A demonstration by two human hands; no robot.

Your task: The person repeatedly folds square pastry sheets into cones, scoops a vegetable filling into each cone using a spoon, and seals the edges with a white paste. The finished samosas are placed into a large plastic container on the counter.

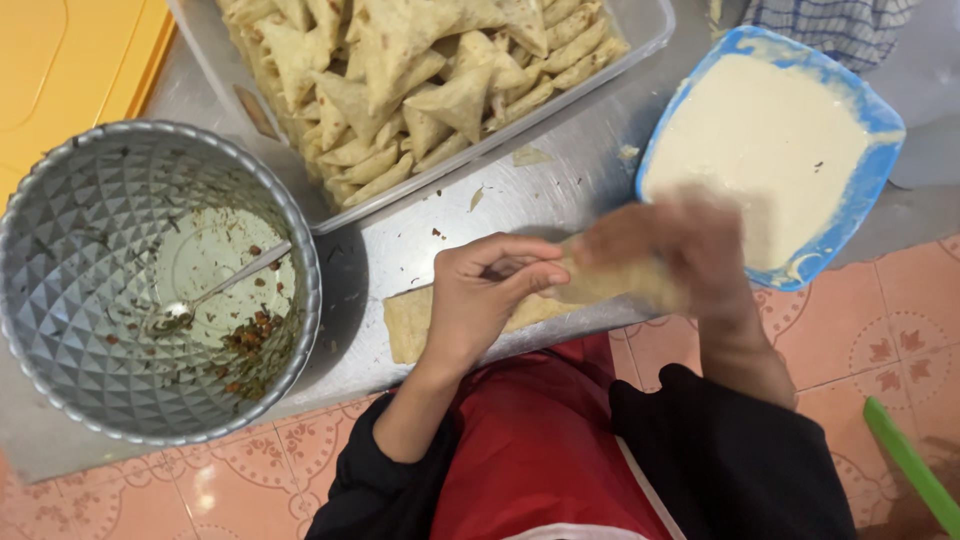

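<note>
My left hand (pixel 480 295) pinches a pale pastry strip (pixel 410 318) that lies on the metal tray (pixel 420 235). My right hand (pixel 680 245), blurred by motion, grips the other end of the same strip, folded up off the tray beside the blue tub. The blue square tub (pixel 868 170) at the right holds creamy white paste. A clear plastic tray (pixel 645 30) at the top is piled with several folded triangular pastries (pixel 420 80).
A faceted silver pot (pixel 90 290) at the left holds a spoon (pixel 225 283) and a little leftover filling. Pink patterned floor tiles (pixel 880 330) lie below. A green stick (pixel 910 465) shows at the lower right, a yellow board (pixel 70 60) at the upper left.
</note>
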